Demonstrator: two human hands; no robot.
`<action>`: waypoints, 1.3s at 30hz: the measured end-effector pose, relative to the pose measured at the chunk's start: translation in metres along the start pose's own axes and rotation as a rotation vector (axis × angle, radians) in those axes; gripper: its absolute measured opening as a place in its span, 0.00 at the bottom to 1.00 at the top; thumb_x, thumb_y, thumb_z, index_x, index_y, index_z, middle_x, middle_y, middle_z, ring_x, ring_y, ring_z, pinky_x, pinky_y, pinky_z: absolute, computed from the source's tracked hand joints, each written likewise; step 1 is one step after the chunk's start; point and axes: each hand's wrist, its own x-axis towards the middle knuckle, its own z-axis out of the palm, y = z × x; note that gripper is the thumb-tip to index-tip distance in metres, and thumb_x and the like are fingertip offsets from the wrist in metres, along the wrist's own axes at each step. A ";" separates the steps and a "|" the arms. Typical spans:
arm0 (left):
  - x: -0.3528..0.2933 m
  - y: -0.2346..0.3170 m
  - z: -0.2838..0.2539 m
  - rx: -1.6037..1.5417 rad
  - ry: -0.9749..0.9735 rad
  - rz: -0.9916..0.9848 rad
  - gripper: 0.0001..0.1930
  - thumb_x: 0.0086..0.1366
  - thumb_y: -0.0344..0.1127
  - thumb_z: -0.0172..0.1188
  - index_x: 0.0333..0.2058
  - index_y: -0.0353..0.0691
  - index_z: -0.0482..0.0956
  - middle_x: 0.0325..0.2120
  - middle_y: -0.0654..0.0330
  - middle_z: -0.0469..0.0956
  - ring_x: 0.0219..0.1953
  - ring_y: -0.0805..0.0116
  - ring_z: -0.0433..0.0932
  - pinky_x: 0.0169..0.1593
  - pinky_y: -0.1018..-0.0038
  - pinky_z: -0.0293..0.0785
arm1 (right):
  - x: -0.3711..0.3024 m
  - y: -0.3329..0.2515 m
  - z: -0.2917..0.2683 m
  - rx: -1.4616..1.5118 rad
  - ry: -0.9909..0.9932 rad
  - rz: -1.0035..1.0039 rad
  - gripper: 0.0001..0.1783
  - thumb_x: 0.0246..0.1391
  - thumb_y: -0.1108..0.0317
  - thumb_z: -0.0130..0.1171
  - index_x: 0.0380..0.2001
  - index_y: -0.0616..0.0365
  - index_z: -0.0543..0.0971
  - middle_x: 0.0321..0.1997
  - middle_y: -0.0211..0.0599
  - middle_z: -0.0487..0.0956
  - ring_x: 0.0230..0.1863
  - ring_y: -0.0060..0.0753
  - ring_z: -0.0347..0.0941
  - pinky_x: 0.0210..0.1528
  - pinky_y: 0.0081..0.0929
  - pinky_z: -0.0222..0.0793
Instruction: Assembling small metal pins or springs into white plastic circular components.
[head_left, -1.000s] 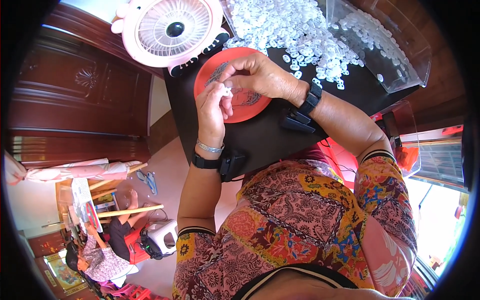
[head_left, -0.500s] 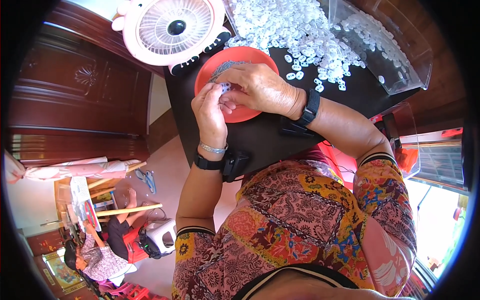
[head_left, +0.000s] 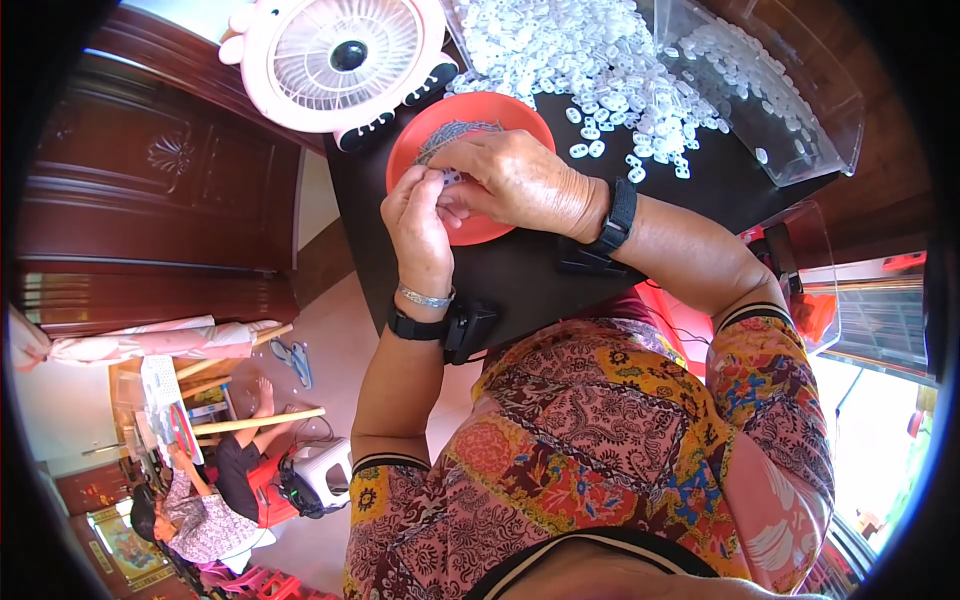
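Over a round red plate (head_left: 540, 125), my two hands meet with their fingertips together. My left hand (head_left: 418, 225) pinches a small white plastic piece with dark holes (head_left: 451, 178), partly covered by fingers. My right hand (head_left: 515, 178) reaches across from the right, its thumb and fingers closed beside that piece; whatever they grip is hidden. Thin grey metal pieces (head_left: 452, 132) lie heaped on the plate's far side, just beyond my fingers.
A big heap of small white plastic pieces (head_left: 570, 55) spreads over the dark table (head_left: 520, 290). A clear plastic bin (head_left: 810, 130) with more pieces lies at the right. A pink fan (head_left: 345, 60) stands far left. Another person (head_left: 205, 510) sits at lower left.
My right fingers have shifted slightly over the white plastic piece, so less of it shows now. Both hands otherwise stay in nearly the same place above the plate.
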 end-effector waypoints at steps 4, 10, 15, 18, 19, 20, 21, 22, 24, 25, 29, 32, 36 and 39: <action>0.000 -0.001 0.004 -0.038 0.001 0.051 0.11 0.62 0.34 0.49 0.26 0.34 0.75 0.17 0.61 0.74 0.15 0.77 0.70 0.19 0.85 0.63 | -0.001 0.002 0.000 0.038 0.031 -0.004 0.13 0.45 0.69 0.61 0.35 0.59 0.75 0.32 0.39 0.78 0.35 0.43 0.75 0.36 0.34 0.72; -0.004 0.002 0.006 -0.013 0.027 0.049 0.10 0.62 0.34 0.49 0.25 0.35 0.74 0.15 0.64 0.71 0.14 0.79 0.67 0.18 0.85 0.59 | 0.000 0.003 -0.002 0.105 0.041 -0.026 0.11 0.45 0.69 0.61 0.33 0.60 0.75 0.28 0.39 0.78 0.31 0.43 0.76 0.33 0.33 0.72; -0.008 0.003 0.007 -0.038 0.016 0.046 0.10 0.62 0.34 0.50 0.25 0.34 0.73 0.13 0.65 0.69 0.14 0.81 0.64 0.18 0.84 0.54 | -0.001 0.001 -0.005 0.147 0.028 -0.026 0.11 0.45 0.70 0.62 0.33 0.60 0.75 0.28 0.40 0.78 0.31 0.43 0.77 0.32 0.31 0.72; -0.010 0.004 0.007 -0.018 0.010 0.069 0.10 0.62 0.34 0.50 0.25 0.34 0.73 0.14 0.66 0.68 0.14 0.81 0.64 0.18 0.84 0.54 | -0.001 0.000 -0.006 0.138 0.035 -0.036 0.10 0.45 0.70 0.62 0.32 0.60 0.75 0.28 0.39 0.78 0.31 0.43 0.77 0.32 0.31 0.72; -0.010 0.004 0.007 -0.015 0.004 0.081 0.10 0.62 0.34 0.50 0.25 0.34 0.73 0.14 0.66 0.68 0.15 0.81 0.64 0.19 0.84 0.55 | 0.000 0.000 -0.006 0.133 0.027 -0.047 0.10 0.45 0.70 0.62 0.32 0.60 0.75 0.28 0.39 0.78 0.31 0.43 0.77 0.32 0.31 0.72; -0.012 0.004 0.008 -0.012 -0.003 0.090 0.10 0.62 0.34 0.50 0.25 0.34 0.73 0.14 0.66 0.68 0.15 0.81 0.64 0.19 0.85 0.55 | -0.001 0.000 -0.007 0.129 0.019 -0.055 0.11 0.45 0.70 0.62 0.32 0.60 0.75 0.28 0.39 0.78 0.31 0.42 0.77 0.32 0.31 0.72; -0.011 0.004 0.008 -0.014 -0.002 0.086 0.10 0.62 0.34 0.50 0.25 0.34 0.73 0.14 0.66 0.68 0.15 0.81 0.64 0.19 0.85 0.55 | -0.001 0.000 -0.008 0.131 0.016 -0.052 0.11 0.45 0.70 0.62 0.32 0.60 0.75 0.28 0.39 0.78 0.31 0.42 0.77 0.32 0.31 0.72; -0.009 0.005 0.009 -0.008 0.000 0.089 0.10 0.62 0.34 0.50 0.25 0.34 0.73 0.14 0.66 0.68 0.15 0.81 0.64 0.19 0.85 0.55 | 0.001 0.002 -0.008 0.103 0.032 -0.084 0.11 0.44 0.69 0.63 0.32 0.60 0.76 0.28 0.39 0.78 0.31 0.42 0.77 0.32 0.31 0.72; -0.009 0.008 0.011 -0.005 -0.003 0.105 0.10 0.62 0.34 0.50 0.26 0.34 0.73 0.14 0.66 0.68 0.15 0.82 0.64 0.19 0.85 0.55 | 0.000 0.003 -0.008 0.074 0.050 -0.112 0.13 0.44 0.68 0.64 0.34 0.60 0.76 0.29 0.39 0.78 0.31 0.42 0.77 0.33 0.30 0.72; -0.011 0.006 0.011 -0.004 -0.006 0.101 0.10 0.62 0.34 0.50 0.26 0.34 0.73 0.14 0.66 0.68 0.15 0.82 0.64 0.19 0.85 0.55 | -0.002 0.003 -0.007 0.074 0.052 -0.108 0.13 0.44 0.68 0.64 0.34 0.60 0.76 0.29 0.39 0.78 0.31 0.42 0.77 0.33 0.30 0.72; -0.008 0.005 0.009 0.020 0.050 0.170 0.11 0.62 0.35 0.50 0.25 0.34 0.73 0.14 0.67 0.67 0.15 0.82 0.63 0.19 0.86 0.55 | 0.000 0.002 -0.003 0.156 0.107 -0.046 0.14 0.44 0.68 0.65 0.35 0.59 0.77 0.31 0.39 0.79 0.32 0.40 0.77 0.35 0.29 0.73; -0.008 0.005 0.009 0.039 0.054 0.186 0.11 0.62 0.35 0.50 0.24 0.35 0.72 0.13 0.68 0.66 0.14 0.83 0.63 0.19 0.85 0.55 | -0.001 -0.001 -0.005 0.182 0.095 0.044 0.14 0.43 0.68 0.65 0.35 0.59 0.77 0.33 0.39 0.79 0.33 0.40 0.77 0.35 0.29 0.73; -0.009 0.007 0.009 0.086 0.062 0.179 0.11 0.61 0.35 0.49 0.22 0.35 0.70 0.14 0.68 0.64 0.15 0.83 0.61 0.20 0.84 0.55 | -0.001 -0.004 -0.006 0.082 0.095 -0.023 0.13 0.42 0.68 0.65 0.33 0.59 0.76 0.28 0.39 0.78 0.31 0.41 0.77 0.34 0.30 0.72; -0.009 0.005 0.007 0.065 0.027 0.178 0.11 0.60 0.34 0.49 0.21 0.35 0.70 0.15 0.67 0.65 0.16 0.82 0.61 0.20 0.83 0.56 | -0.002 -0.003 -0.006 0.078 0.079 -0.046 0.12 0.43 0.69 0.63 0.32 0.59 0.75 0.26 0.39 0.77 0.30 0.42 0.76 0.32 0.31 0.72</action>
